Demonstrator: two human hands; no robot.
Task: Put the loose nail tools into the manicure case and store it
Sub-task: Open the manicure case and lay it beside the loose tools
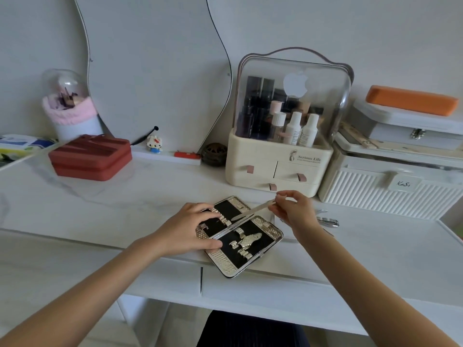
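On the white marble tabletop [105, 196] the open silver manicure case with black lining [239, 235] lies under the left hand [190, 229], fingers flat. The right hand [292, 209] pinches a thin metal nail file [251, 211] above it. Its loops look mostly empty; metal clippers [328, 221] wait just beside.

The cream plastic cosmetics organiser with a clear domed lid [280, 156], at about one o'clock on the surface, carries "Serious Life" in dark print on its front; the smaller line beneath is too fine to read. A white apple-shaped logo sticker [295, 84] sits on its lid. At three o'clock, the white ribbed storage box [390, 194] bears a handwritten label [403, 184] that looks like "KaSi".
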